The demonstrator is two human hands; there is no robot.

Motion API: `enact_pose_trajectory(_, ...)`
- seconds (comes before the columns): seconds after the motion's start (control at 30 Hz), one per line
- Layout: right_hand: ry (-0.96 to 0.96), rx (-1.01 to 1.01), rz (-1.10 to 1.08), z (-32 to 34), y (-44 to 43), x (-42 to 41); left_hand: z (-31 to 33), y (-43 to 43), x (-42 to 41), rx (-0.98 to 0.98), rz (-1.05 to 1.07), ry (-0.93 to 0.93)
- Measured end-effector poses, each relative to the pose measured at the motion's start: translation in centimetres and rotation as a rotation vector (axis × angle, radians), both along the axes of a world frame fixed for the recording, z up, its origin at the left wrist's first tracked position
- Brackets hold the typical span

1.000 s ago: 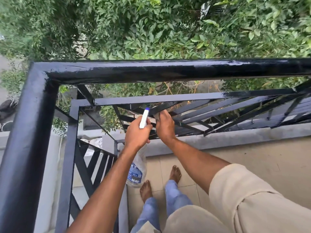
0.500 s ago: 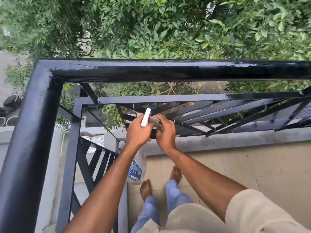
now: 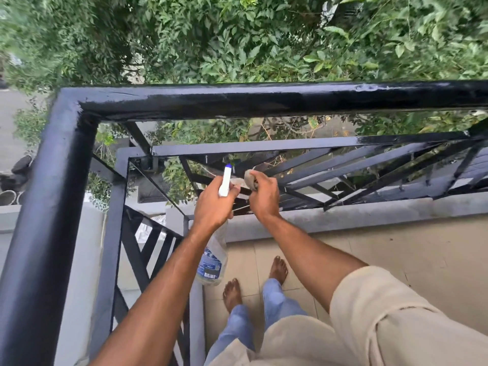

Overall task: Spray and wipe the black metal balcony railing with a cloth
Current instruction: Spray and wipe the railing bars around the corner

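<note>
Cream fabric sleeve (image 3: 396, 326) seen nearest, on the right arm. Bare feet (image 3: 232, 293) and blue jeans are seen on the beige tiled balcony floor (image 3: 369, 249). Clear plastic spray bottle with blue label (image 3: 211, 262) is gripped by the left hand (image 3: 214, 204), white nozzle pointed up towards the bars. Small grey crumpled cloth (image 3: 249, 178) is clutched in the right hand (image 3: 264, 196) and pressed against a diagonal bar of the black metal balcony railing (image 3: 264, 101), near its left corner. Green foliage (image 3: 237, 43) is seen beyond.
</note>
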State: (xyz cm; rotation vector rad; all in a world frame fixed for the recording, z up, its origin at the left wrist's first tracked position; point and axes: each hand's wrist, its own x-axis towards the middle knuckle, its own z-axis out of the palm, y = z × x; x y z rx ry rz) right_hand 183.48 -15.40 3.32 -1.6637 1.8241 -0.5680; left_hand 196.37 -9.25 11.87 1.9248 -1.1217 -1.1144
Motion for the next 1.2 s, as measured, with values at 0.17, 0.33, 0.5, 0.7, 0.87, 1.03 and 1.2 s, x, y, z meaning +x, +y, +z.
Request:
enact_pose_trajectory(0.17,-0.07,-0.05,0.038,0.9,1.1,1.3,-0.3,0.5,0.0,0.027,-0.008,-0.031)
enact_pose_trajectory(0.33,0.065,0.037,0.114,0.7,-0.9,-1.4,-0.1,0.6,-0.8,0.053,-0.017,-0.056)
enact_pose_trajectory(0.5,0.255,0.152,0.656,0.6,-0.1,-6.8,-1.2,0.1,-3.5,0.135,-0.09,-0.071)
enact_pose_trajectory(0.7,-0.011,0.229,0.151,-3.7,2.4,-14.8,-4.1,-0.5,-8.4,0.22,-0.116,-0.093)
enact_pose_trajectory(0.87,-0.002,0.302,0.314,-3.0,0.5,-19.2,-7.0,-2.0,-11.5,0.288,-0.101,-0.169)
enact_pose_trajectory(1.03,-0.159,0.255,0.338,-3.7,-0.9,-21.1,-10.5,-2.8,-11.9,0.325,0.012,-0.181)
enact_pose_trajectory(1.2,-0.089,0.19,0.436,-3.1,-1.6,-21.4,-10.9,-3.2,-12.2,0.337,0.051,-0.133)
